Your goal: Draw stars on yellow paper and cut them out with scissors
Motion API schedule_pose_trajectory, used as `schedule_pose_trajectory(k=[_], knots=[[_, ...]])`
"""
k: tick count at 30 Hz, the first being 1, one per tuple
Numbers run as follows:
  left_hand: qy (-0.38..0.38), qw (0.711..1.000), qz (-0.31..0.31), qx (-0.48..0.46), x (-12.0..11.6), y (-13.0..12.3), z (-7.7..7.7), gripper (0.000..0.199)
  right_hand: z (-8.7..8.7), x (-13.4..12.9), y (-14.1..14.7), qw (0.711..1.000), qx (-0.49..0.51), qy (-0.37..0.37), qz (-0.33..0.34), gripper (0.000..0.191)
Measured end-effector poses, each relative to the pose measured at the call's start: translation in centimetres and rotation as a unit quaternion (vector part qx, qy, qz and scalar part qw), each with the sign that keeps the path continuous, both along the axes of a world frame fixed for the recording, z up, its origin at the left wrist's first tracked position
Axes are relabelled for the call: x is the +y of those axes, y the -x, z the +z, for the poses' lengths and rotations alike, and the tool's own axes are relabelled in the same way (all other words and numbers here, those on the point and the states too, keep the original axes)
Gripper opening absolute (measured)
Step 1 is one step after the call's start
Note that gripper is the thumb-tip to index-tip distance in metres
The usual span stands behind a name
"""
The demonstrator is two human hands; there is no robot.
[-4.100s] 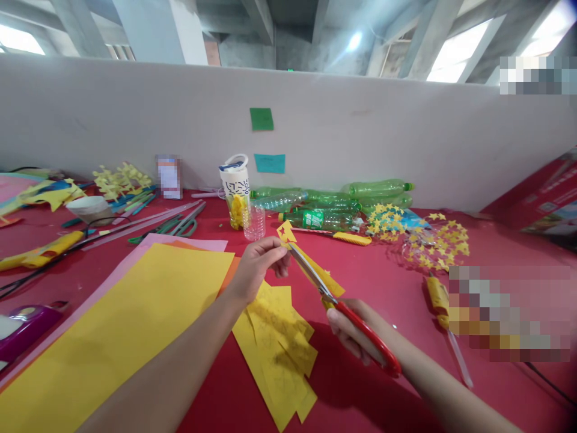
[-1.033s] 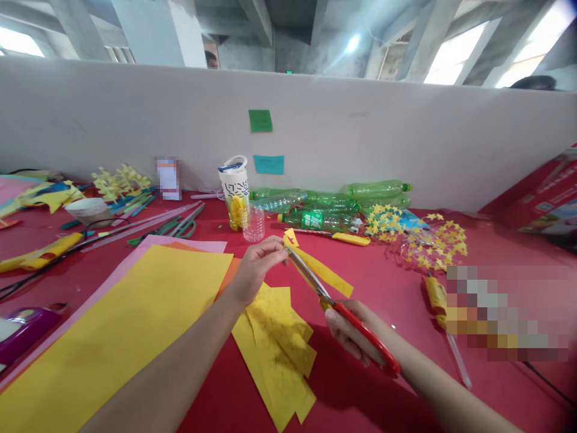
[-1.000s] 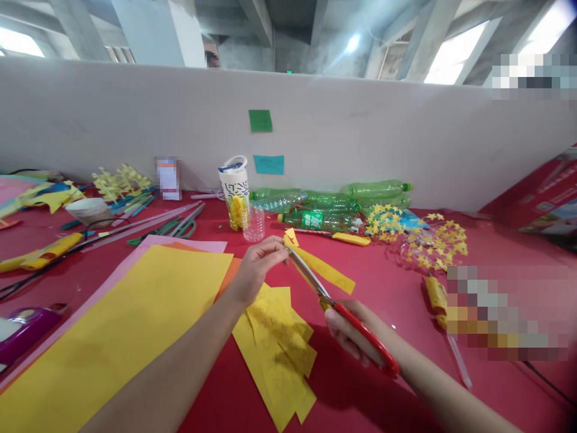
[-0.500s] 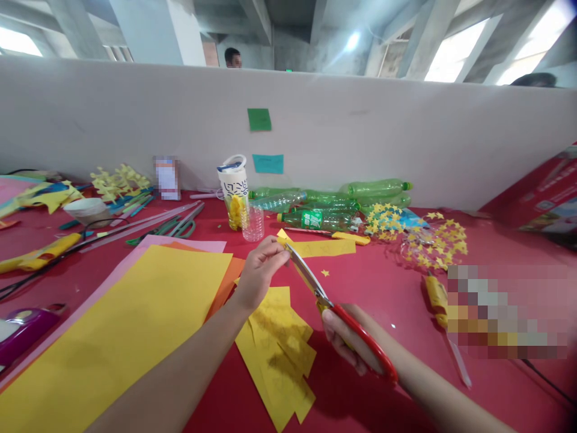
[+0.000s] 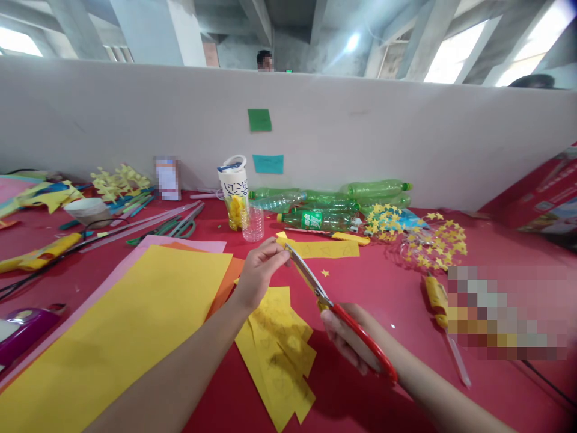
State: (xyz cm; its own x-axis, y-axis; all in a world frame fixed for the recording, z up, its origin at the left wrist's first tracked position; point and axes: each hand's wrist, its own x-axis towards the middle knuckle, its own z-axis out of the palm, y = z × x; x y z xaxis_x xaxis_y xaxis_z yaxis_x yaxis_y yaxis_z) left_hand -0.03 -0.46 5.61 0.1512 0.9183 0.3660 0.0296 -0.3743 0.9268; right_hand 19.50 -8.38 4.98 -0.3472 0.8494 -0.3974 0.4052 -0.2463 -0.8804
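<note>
My left hand [image 5: 259, 273] pinches a strip of yellow paper [image 5: 331, 249] near its left end, above the red table. In my right hand [image 5: 345, 337] is a pair of red-handled scissors [image 5: 311, 279], its blade tips at the paper beside my left fingertips. The blades look nearly closed, and the cut itself is too small to make out. A small yellow star [image 5: 325, 273] lies on the table to the right of the blades. Below my hands several yellow paper pieces [image 5: 279, 355] with faint drawn outlines overlap one another.
Large yellow sheets [image 5: 121, 325] lie at the left over pink and orange paper. Green plastic bottles [image 5: 329, 219] and a clear cup [image 5: 253, 225] stand or lie along the back. Star-covered wire bunches [image 5: 437, 240] and a yellow glue gun [image 5: 436, 294] are at the right.
The yellow strip has shifted slightly to the right at its far end. Both hands and the scissors stay almost in place. A person behind the partition has moved right.
</note>
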Motion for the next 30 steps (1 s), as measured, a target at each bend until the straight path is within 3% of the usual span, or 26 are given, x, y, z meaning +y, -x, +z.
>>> schedule_pose_trajectory(k=[10,13,16,19,21,24,27,30], knots=[[0.053,0.996,-0.016,-0.066,0.1,-0.1,-0.1,0.022,-0.5,0.3,0.0,1.0,0.011,-0.007,-0.024,0.045],[0.098,0.986,-0.063,-0.119,0.2,0.0,0.1,0.023,-0.7,0.7,-0.2,0.994,0.033,-0.065,-0.087,0.043],[0.155,0.965,-0.15,-0.149,-0.1,0.2,0.4,0.024,-1.0,1.6,-0.9,0.975,0.056,-0.144,-0.163,0.036],[0.198,0.943,-0.213,-0.159,-0.5,0.2,0.5,0.024,-1.2,2.6,-1.8,0.96,0.085,-0.181,-0.194,0.03],[0.22,0.937,-0.221,-0.159,-0.8,-0.1,0.3,0.024,-1.2,2.9,-2.1,0.96,0.109,-0.183,-0.183,0.029],[0.235,0.938,-0.211,-0.141,-1.0,-0.8,-0.2,0.023,-0.9,2.7,-1.8,0.964,0.128,-0.183,-0.146,0.029],[0.214,0.953,-0.201,-0.079,-0.8,-1.4,-0.7,0.024,-0.5,2.2,-0.9,0.96,0.137,-0.164,-0.181,0.023],[0.144,0.975,-0.157,0.058,-0.2,-1.8,-1.0,0.025,-0.6,2.2,-0.6,0.95,0.089,-0.174,-0.242,0.017]])
